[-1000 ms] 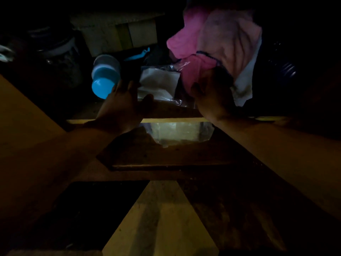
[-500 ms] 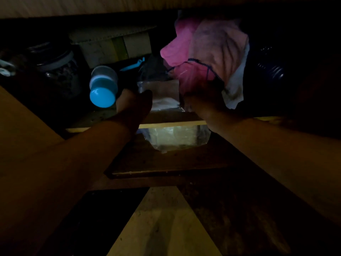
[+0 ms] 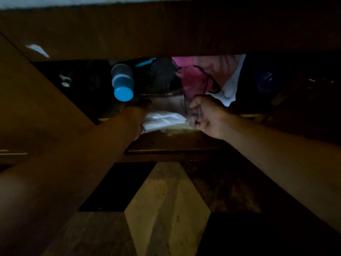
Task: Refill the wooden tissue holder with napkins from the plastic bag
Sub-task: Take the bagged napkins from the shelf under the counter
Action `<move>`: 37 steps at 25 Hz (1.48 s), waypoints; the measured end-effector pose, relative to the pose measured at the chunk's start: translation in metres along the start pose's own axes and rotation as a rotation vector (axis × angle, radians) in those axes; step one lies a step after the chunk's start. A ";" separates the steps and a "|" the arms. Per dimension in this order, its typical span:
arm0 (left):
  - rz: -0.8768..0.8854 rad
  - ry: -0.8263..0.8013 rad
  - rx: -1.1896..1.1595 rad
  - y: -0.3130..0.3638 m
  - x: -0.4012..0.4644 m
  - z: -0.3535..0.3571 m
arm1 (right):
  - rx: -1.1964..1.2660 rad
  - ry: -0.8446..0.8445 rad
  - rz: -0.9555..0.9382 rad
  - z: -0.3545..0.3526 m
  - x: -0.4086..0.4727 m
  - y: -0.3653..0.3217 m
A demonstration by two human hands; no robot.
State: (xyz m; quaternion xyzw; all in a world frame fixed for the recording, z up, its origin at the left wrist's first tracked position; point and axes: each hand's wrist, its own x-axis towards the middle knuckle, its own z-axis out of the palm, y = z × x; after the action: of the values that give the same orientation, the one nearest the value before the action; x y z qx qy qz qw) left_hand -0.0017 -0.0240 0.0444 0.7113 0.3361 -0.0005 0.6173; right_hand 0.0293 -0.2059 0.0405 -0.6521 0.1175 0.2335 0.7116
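Observation:
A clear plastic bag [image 3: 186,108] lies at the front edge of a dark cabinet shelf [image 3: 245,115]. White napkins [image 3: 164,121] show through the bag's open side. My right hand [image 3: 206,115] pinches the bag's right edge. My left hand [image 3: 134,119] reaches in from the left, its fingers against the napkin stack and partly hidden by it. The light is dim and the left hand is blurred. No wooden tissue holder is in sight.
A plastic container with a blue cap [image 3: 122,84] lies on the shelf to the left. Pink and white cloth [image 3: 212,74] is bundled behind the bag. A wooden cabinet panel [image 3: 166,30] spans above the opening. The floor below has dark and pale tiles [image 3: 166,209].
The view tilted down, so the cabinet panel now covers the upper shelf. Both hands drew the bag nearer the shelf's front edge, and the left hand closed in on the napkins.

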 end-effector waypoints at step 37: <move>0.007 0.060 -0.154 0.452 -0.370 -0.189 | -0.197 -0.274 -0.131 0.030 -0.342 -0.469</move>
State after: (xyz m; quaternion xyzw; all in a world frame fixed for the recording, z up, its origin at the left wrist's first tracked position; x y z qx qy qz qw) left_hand -0.1497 -0.0399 0.6399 0.6625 0.3509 0.0488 0.6600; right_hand -0.0417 -0.2569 0.6151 -0.6869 -0.0467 0.2838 0.6675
